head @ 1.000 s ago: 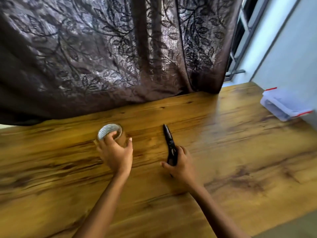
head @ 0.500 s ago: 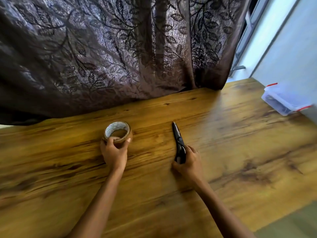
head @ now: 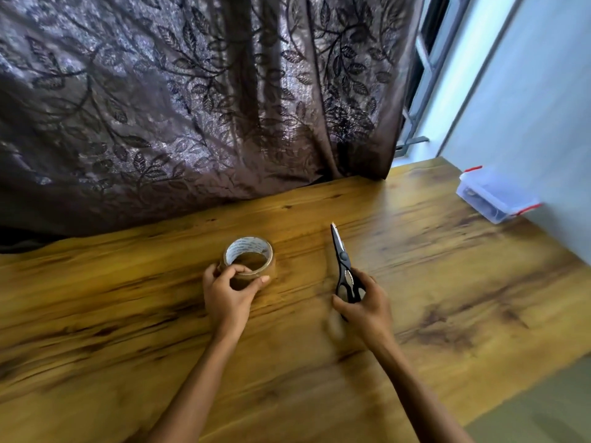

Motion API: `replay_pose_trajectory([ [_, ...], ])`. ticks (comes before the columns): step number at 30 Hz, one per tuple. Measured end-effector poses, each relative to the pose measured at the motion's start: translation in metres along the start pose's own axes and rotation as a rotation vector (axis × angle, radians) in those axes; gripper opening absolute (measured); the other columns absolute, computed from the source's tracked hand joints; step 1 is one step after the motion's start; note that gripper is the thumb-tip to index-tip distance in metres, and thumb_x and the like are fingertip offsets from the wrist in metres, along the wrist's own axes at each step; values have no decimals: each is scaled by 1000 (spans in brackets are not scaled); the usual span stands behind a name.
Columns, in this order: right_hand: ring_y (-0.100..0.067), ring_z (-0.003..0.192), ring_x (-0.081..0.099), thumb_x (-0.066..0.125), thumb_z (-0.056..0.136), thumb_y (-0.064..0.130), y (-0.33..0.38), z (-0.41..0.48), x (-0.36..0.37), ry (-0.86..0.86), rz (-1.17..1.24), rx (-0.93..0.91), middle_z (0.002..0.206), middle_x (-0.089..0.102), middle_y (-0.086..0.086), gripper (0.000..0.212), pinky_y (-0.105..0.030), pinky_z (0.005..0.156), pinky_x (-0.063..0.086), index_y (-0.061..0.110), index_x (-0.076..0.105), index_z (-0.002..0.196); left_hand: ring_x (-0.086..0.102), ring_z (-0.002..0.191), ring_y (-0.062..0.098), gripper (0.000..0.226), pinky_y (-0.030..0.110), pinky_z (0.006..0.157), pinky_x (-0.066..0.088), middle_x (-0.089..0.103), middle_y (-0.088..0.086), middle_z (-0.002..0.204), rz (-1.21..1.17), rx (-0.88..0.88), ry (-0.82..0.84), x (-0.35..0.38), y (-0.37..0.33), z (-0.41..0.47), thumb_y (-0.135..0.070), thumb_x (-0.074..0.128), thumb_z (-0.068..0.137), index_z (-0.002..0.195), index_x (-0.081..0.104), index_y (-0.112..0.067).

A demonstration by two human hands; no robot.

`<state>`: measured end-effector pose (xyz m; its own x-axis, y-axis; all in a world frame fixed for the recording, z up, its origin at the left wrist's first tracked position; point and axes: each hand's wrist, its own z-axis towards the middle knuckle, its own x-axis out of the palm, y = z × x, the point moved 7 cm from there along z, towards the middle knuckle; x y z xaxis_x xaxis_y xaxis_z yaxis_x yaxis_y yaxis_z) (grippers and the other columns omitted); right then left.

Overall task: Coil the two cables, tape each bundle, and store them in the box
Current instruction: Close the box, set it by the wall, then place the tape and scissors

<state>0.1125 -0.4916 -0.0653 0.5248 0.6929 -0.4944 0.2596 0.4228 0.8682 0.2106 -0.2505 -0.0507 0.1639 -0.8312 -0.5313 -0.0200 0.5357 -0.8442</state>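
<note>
A roll of brown tape [head: 252, 255] lies flat on the wooden table [head: 447, 282]. My left hand [head: 228, 294] grips its near side, thumb on the right and fingers over the rim. Black scissors [head: 342, 262] lie closed on the table, blades pointing away from me. My right hand [head: 367, 306] holds their handles. A clear plastic box [head: 492, 195] with red latches sits lidded at the far right corner, with dark things inside that I cannot make out. No cable shows outside the box.
A dark leaf-patterned curtain [head: 192, 107] hangs along the table's far edge. A pale wall [head: 543, 91] and a window frame stand at the right. The table's near right edge drops to a grey-green floor [head: 543, 410].
My view has shifted, so the tape and scissors sit further right in frame. My left hand has slid from covering the roll to holding its near side. The scissors stay in my right hand.
</note>
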Motion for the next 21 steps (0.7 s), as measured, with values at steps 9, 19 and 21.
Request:
replay_pose_trajectory([
  [9,-26,105,59,83,62,9,-50,34,-110,-172,-134,-32,114,63,-13,60,-26,88,43,2,60,118,40,124,26,31,22,95,29,46,16,129,-80,97,134,73,-65,-28,-22,84,60,85,70,-9],
  [19,-29,111,57,81,61,0,-122,82,-252,-253,-268,-8,121,59,-16,60,-23,92,38,0,59,117,39,126,24,29,20,93,29,47,15,130,-118,144,231,146,-117,-60,-21,84,60,83,69,-12],
  [21,-30,110,57,82,58,-4,-138,91,-280,-217,-318,14,120,60,-16,61,-22,91,37,0,61,114,39,127,25,29,23,95,30,49,16,129,-113,153,236,155,-123,-63,-21,85,59,83,70,-11],
])
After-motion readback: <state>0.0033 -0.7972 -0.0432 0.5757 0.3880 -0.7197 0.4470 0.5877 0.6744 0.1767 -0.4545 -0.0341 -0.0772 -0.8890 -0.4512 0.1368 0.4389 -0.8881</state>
